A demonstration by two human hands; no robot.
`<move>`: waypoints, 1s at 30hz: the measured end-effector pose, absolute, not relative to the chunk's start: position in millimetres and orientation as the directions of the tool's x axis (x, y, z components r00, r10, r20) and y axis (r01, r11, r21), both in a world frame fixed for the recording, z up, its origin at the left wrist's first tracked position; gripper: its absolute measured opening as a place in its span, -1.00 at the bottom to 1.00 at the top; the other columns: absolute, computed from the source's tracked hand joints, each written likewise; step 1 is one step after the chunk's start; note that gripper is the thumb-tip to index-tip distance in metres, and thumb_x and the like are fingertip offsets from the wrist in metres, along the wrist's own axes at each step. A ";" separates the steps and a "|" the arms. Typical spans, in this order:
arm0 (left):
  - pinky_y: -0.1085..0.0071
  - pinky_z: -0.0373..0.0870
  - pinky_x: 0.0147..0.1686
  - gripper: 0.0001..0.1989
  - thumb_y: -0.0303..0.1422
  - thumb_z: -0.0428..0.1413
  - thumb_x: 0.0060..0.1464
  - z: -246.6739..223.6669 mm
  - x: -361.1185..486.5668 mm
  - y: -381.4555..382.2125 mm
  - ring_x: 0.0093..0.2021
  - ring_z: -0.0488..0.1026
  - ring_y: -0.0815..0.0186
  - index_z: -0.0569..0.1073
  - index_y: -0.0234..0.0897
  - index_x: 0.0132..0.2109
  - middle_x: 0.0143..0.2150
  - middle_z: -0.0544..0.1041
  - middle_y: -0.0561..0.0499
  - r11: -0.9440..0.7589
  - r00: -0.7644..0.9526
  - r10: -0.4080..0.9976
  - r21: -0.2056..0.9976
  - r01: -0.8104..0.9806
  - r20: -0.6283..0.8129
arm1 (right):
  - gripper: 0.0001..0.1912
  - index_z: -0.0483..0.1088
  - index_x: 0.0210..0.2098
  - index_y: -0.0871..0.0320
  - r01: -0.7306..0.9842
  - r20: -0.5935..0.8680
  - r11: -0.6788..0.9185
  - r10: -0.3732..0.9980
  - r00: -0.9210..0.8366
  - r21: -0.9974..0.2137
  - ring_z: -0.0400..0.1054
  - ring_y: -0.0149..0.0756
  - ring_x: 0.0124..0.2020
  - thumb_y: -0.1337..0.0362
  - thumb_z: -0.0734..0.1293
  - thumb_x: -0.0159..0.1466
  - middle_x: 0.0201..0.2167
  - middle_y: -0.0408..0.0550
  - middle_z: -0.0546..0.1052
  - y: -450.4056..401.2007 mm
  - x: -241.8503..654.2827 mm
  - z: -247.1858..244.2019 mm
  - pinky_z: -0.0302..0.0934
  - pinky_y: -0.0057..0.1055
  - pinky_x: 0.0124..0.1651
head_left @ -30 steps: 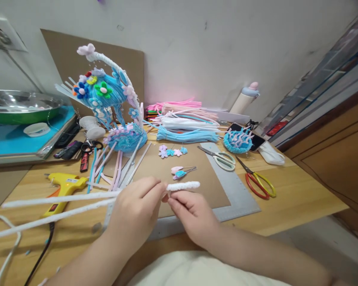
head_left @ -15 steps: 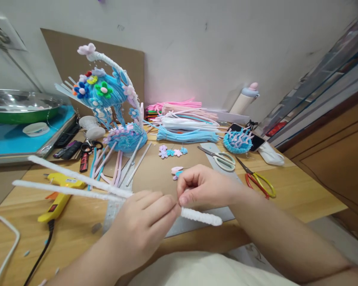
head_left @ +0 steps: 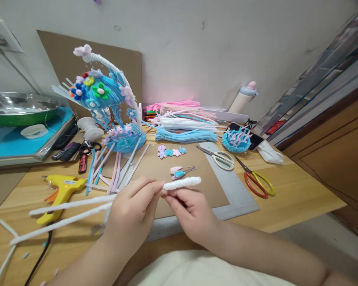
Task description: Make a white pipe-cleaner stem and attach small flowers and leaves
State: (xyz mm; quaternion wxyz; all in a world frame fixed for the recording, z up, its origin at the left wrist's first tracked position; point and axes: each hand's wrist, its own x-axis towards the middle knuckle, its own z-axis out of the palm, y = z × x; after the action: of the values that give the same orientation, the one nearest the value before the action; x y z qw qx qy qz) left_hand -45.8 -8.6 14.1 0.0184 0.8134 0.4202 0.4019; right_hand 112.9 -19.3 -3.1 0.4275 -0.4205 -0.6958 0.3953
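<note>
A white fuzzy stem piece (head_left: pixel 183 183) runs through my hands over the cardboard mat. Its thick wrapped end points right, while two long thin ends stretch left above the yellow glue gun. Wrapped round its middle, my left hand (head_left: pixel 133 210) is closed on it. The fingertips of my right hand (head_left: pixel 193 212) pinch it beside the left hand's fingers, just below the wrapped part. Small pink and blue petal pieces (head_left: pixel 179 172) lie just beyond. Behind them is a row of small flowers (head_left: pixel 170 151).
A blue flowered sculpture (head_left: pixel 107 91) stands at the back left, near a yellow glue gun (head_left: pixel 62 190). Fuzzy stem bundles (head_left: pixel 186 134) lie at the back. White-handled scissors (head_left: pixel 222 160), red-and-yellow scissors (head_left: pixel 259 183) and a blue round piece (head_left: pixel 236 141) are on the right.
The wrapped end has swung up and left, and the long ends have dropped. My right hand has moved lower, beneath the piece, uncovering the petal pieces.
</note>
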 end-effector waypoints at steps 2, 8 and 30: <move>0.48 0.31 -0.31 -0.87 -0.48 0.01 0.12 14.7 -46.1 -5.2 -0.30 0.41 0.36 0.44 -0.27 -0.22 -0.29 0.47 0.00 -0.623 0.346 0.734 0.374 0.687 0.585 | -0.78 0.31 -0.42 0.19 0.479 0.356 0.503 0.859 -0.367 -0.719 0.16 -0.39 -0.47 0.31 0.11 0.29 -0.52 -0.11 0.33 -22.1 116.3 0.0 0.04 -0.43 -0.37; 0.40 0.25 -0.39 -0.81 -0.40 -0.04 0.16 17.1 -48.2 0.2 -0.35 0.39 0.29 0.47 -0.24 -0.28 -0.37 0.47 0.02 -0.589 0.492 0.802 0.315 0.744 0.339 | -0.83 0.26 -0.42 0.20 0.702 0.311 0.648 0.760 -0.570 -0.296 0.20 -0.36 -0.43 0.44 0.11 0.26 -0.47 -0.08 0.38 -21.9 132.0 18.6 -0.03 -0.42 -0.37; 0.47 0.25 -0.36 -0.79 -0.42 0.01 0.14 11.6 -47.6 -5.4 -0.35 0.35 0.37 0.41 -0.25 -0.07 -0.36 0.44 0.02 -0.712 0.517 0.699 0.413 0.568 0.495 | -0.73 0.29 -0.39 0.22 0.083 -0.408 -0.641 0.377 -0.832 -0.763 -0.08 -0.59 -0.71 0.18 0.40 0.04 -0.68 -0.29 0.19 46.1 150.5 -1.0 -0.26 -0.64 -0.70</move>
State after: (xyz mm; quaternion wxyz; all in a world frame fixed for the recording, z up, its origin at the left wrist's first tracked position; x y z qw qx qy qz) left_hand -47.6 -5.4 11.6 0.1000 0.8652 0.3659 0.3281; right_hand 150.5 46.1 -1.0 0.0853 -0.2774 -0.4149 0.8623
